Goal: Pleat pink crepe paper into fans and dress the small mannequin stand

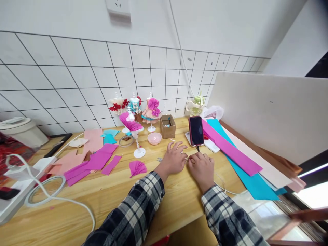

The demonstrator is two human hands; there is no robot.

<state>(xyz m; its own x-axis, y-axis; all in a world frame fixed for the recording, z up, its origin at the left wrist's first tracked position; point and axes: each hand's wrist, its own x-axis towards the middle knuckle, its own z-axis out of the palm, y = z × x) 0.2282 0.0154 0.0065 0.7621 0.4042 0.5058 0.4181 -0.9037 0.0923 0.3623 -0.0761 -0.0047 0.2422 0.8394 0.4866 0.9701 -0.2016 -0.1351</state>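
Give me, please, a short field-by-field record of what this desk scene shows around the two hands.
Surface: wooden table against a tiled wall
Left hand: flat on the table, fingers spread, beside small scissors
Right hand: resting knuckles-up, whether it pinches anything cannot be told
Between hands: a thin pale stick
Ahead: phone propped upright, pink bowl, cardboard box
Left of hands: folded magenta fan, paper dresses on stands
Right: long magenta and teal paper sheets

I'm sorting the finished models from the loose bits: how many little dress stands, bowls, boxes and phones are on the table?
Dress stands: 5 (red, teal, pink, two magenta in front)
Pink bowl: 1
Cardboard box: 1
Phone: 1
Total: 8
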